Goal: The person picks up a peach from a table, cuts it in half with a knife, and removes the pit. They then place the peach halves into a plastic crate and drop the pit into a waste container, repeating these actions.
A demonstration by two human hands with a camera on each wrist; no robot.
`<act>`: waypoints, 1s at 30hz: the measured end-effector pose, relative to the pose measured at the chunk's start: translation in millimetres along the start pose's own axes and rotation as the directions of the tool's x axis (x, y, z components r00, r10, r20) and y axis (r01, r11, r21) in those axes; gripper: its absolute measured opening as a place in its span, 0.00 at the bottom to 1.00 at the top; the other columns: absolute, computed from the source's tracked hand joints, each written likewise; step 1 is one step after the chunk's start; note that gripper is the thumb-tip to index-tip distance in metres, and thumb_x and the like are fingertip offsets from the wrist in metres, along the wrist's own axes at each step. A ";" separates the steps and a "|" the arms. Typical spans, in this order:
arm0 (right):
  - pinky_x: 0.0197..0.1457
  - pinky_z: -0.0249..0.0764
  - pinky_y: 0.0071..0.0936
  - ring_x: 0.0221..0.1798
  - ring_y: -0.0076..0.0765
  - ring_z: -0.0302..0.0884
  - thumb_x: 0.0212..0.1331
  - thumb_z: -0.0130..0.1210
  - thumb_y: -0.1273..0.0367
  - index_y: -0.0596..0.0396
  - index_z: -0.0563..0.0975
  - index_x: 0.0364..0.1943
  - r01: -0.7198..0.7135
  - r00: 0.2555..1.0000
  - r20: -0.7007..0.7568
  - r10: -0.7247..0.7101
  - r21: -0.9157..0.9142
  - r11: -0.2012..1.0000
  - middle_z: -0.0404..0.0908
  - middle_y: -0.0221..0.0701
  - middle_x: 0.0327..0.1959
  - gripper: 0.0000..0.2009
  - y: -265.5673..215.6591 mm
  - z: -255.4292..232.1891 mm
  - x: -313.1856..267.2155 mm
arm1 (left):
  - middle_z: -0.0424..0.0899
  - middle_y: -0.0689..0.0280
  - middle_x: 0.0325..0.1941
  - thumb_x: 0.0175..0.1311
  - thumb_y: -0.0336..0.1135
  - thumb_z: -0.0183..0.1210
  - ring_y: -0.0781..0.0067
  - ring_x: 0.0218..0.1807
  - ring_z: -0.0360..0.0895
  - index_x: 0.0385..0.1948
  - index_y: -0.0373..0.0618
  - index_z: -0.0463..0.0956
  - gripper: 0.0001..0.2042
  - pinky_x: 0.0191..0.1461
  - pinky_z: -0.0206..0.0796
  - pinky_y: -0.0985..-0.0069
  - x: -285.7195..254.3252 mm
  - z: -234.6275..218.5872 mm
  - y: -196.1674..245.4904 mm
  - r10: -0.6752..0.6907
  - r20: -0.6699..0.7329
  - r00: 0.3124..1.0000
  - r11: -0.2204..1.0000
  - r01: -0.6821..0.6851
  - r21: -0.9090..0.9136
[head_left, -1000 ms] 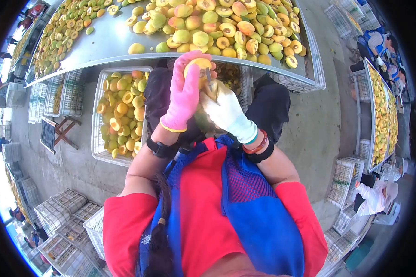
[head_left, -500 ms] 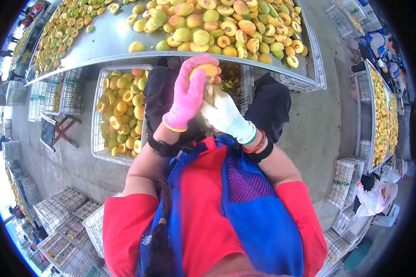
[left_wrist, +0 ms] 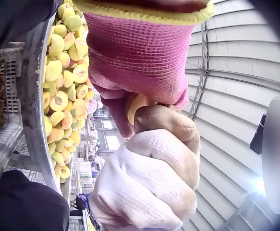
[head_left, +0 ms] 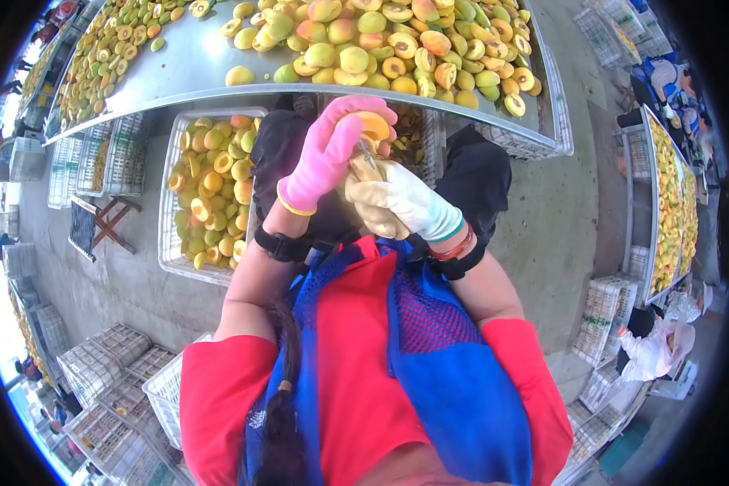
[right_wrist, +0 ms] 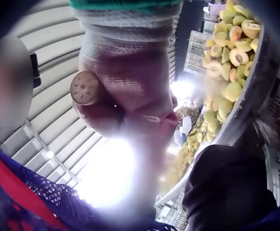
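My left hand point(head_left: 320, 158), in a pink glove with a yellow cuff, grips a cut yellow peach point(head_left: 374, 124) between thumb and fingers. Just below it, my right hand point(head_left: 397, 194), in a white glove with tan palm coating, is curled round a slim metal-tipped tool. The round butt of the tool's handle point(right_wrist: 85, 88) shows beside the palm in the right wrist view. At the peach's near side, the tool's tip meets the fruit, partly hidden by fingers. In the left wrist view, the right fist touches the peach's edge and covers most of it.
A metal table point(head_left: 194, 69) heaped with halved peaches stands ahead. Left of the knees is a white crate point(head_left: 167, 243) of peach halves; another crate point(head_left: 433, 146) sits between the knees under the table edge. A folding stool point(head_left: 101, 227) and stacked crates point(head_left: 109, 356) stand left.
Both hands have shifted slightly right. The right hand has turned and dropped toward the body, and the tool's metal part shows less than a second ago. The left hand keeps hold of the peach.
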State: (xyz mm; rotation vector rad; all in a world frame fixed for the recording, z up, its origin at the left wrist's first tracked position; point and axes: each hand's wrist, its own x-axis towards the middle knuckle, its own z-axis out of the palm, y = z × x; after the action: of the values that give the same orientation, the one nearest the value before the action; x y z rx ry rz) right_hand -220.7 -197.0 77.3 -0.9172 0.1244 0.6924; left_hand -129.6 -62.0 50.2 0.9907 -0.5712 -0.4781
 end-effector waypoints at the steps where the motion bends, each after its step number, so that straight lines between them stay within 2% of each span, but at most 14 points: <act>1: 0.16 0.54 0.18 0.15 0.16 0.58 0.67 0.53 0.68 0.49 0.69 0.36 0.010 1.000 -0.016 -0.010 -0.013 1.000 0.64 0.20 0.18 0.05 0.2 -0.5 -0.2 | 0.81 0.57 0.49 0.77 0.47 0.46 0.70 0.43 0.81 0.53 0.38 0.70 0.19 0.47 0.76 0.72 1.1 -0.8 2.0 0.018 -0.019 1.000 0.999 -0.017 0.027; 6: 0.16 0.60 0.21 0.14 0.21 0.64 0.64 0.57 0.63 0.54 0.71 0.35 0.089 0.988 -0.127 -0.093 -0.031 0.996 0.67 0.22 0.18 0.11 9.8 -14.0 3.8 | 0.82 0.56 0.44 0.78 0.48 0.42 0.64 0.38 0.83 0.53 0.38 0.70 0.20 0.44 0.79 0.67 11.8 -28.3 8.7 0.148 -0.447 0.882 0.989 -0.139 0.052; 8: 0.18 0.63 0.20 0.15 0.21 0.67 0.65 0.57 0.62 0.55 0.72 0.38 0.298 0.861 -0.022 -0.508 -0.788 0.539 0.70 0.22 0.19 0.11 22.6 -34.5 10.7 | 0.82 0.56 0.46 0.78 0.43 0.43 0.64 0.41 0.83 0.53 0.37 0.70 0.17 0.45 0.79 0.68 -1.9 -54.4 17.9 0.271 -0.515 0.813 0.955 -0.161 0.249; 11: 0.22 0.67 0.20 0.19 0.20 0.71 0.66 0.57 0.61 0.58 0.74 0.46 0.215 0.754 0.128 -0.645 -0.975 0.058 0.73 0.23 0.21 0.15 43.1 -65.4 15.1 | 0.80 0.56 0.49 0.77 0.39 0.47 0.62 0.53 0.80 0.57 0.35 0.70 0.17 0.54 0.74 0.69 -28.0 -117.2 21.4 0.373 -0.648 0.664 0.839 0.056 0.541; 12: 0.23 0.67 0.20 0.19 0.19 0.71 0.66 0.57 0.60 0.58 0.74 0.47 0.236 0.783 0.039 -0.621 -0.942 0.237 0.73 0.23 0.21 0.16 41.4 -64.5 15.9 | 0.79 0.55 0.52 0.76 0.40 0.48 0.61 0.56 0.78 0.59 0.35 0.69 0.19 0.57 0.72 0.69 -40.6 -148.8 17.7 0.446 -0.633 0.633 0.721 0.165 0.673; 15: 0.24 0.67 0.21 0.19 0.18 0.71 0.65 0.58 0.59 0.58 0.75 0.47 0.301 0.744 0.019 -0.668 -0.902 0.310 0.73 0.24 0.19 0.16 28.1 -51.2 14.0 | 0.76 0.55 0.58 0.73 0.45 0.52 0.59 0.62 0.73 0.62 0.36 0.68 0.24 0.63 0.67 0.66 -78.0 -218.6 11.1 0.617 -0.536 0.576 0.255 0.499 0.828; 16: 0.24 0.68 0.21 0.19 0.18 0.71 0.65 0.59 0.59 0.58 0.75 0.46 0.289 0.706 0.106 -0.700 -0.946 0.148 0.73 0.24 0.19 0.16 20.3 -49.0 12.9 | 0.75 0.54 0.60 0.72 0.46 0.53 0.58 0.63 0.72 0.62 0.36 0.68 0.25 0.64 0.66 0.65 -84.4 -223.3 14.8 0.662 -0.491 0.567 0.083 0.596 0.799; 19: 0.27 0.68 0.19 0.18 0.19 0.72 0.67 0.58 0.61 0.60 0.75 0.45 0.270 0.645 0.154 -0.749 -0.962 0.034 0.76 0.25 0.19 0.15 13.6 -42.9 14.7 | 0.74 0.52 0.62 0.71 0.48 0.55 0.56 0.64 0.71 0.64 0.39 0.67 0.26 0.66 0.65 0.66 -89.8 -216.9 27.2 0.490 -0.741 0.459 0.367 0.662 0.653; 20: 0.27 0.68 0.18 0.18 0.19 0.73 0.67 0.57 0.62 0.61 0.75 0.44 0.300 0.657 0.083 -0.749 -0.941 0.158 0.77 0.25 0.19 0.14 6.8 -37.9 13.8 | 0.73 0.52 0.62 0.71 0.46 0.54 0.54 0.64 0.70 0.62 0.39 0.69 0.24 0.67 0.63 0.66 -83.9 -206.8 30.1 0.384 -0.827 0.411 0.513 0.649 0.561; 22: 0.26 0.67 0.16 0.19 0.20 0.74 0.71 0.52 0.62 0.62 0.74 0.44 0.381 0.762 -0.237 -0.603 -0.590 0.712 0.77 0.27 0.18 0.14 -14.1 -15.9 8.0 | 0.73 0.52 0.62 0.71 0.45 0.54 0.54 0.64 0.70 0.60 0.39 0.71 0.23 0.66 0.63 0.65 -83.0 -222.3 17.7 0.383 -0.762 0.522 0.525 0.556 0.644; 23: 0.27 0.67 0.13 0.27 0.23 0.81 0.74 0.47 0.57 0.62 0.74 0.44 0.305 0.854 -0.235 -0.464 -0.495 0.813 0.83 0.37 0.27 0.18 -45.9 6.0 -10.3 | 0.73 0.52 0.62 0.71 0.44 0.55 0.54 0.64 0.71 0.59 0.39 0.72 0.22 0.66 0.63 0.64 -82.7 -236.4 4.8 0.383 -0.724 0.573 0.531 0.505 0.681; 25: 0.27 0.67 0.12 0.30 0.28 0.80 0.74 0.43 0.54 0.64 0.74 0.50 0.596 0.797 0.010 -0.604 -0.180 0.783 0.81 0.46 0.45 0.23 -49.7 -1.9 -9.7 | 0.74 0.52 0.61 0.70 0.42 0.56 0.53 0.63 0.71 0.56 0.38 0.74 0.20 0.66 0.62 0.63 -71.6 -242.4 0.6 0.490 -0.483 0.726 0.211 0.439 0.873; 27: 0.28 0.67 0.13 0.30 0.30 0.79 0.75 0.42 0.52 0.64 0.73 0.53 0.717 0.670 0.106 -0.735 0.162 0.678 0.79 0.48 0.53 0.25 -53.6 5.1 -10.9 | 0.74 0.51 0.61 0.69 0.42 0.56 0.52 0.63 0.71 0.56 0.38 0.74 0.20 0.67 0.62 0.63 -49.4 -228.6 1.4 0.446 -0.559 0.699 0.339 0.446 0.828; 30: 0.29 0.68 0.15 0.31 0.31 0.79 0.74 0.42 0.53 0.64 0.73 0.52 0.756 0.568 0.116 -0.815 0.320 0.572 0.79 0.47 0.52 0.24 -61.5 26.0 -26.8 | 0.73 0.52 0.64 0.67 0.46 0.57 0.49 0.65 0.69 0.57 0.43 0.74 0.22 0.68 0.60 0.60 -15.0 -242.7 1.5 0.480 -0.423 0.768 0.117 0.421 0.899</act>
State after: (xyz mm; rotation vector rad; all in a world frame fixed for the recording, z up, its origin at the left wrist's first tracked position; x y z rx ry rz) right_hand -209.5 -215.7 145.9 -0.5442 -0.4280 -0.0813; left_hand 15.5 102.3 -55.2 2.4059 -0.1593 0.5344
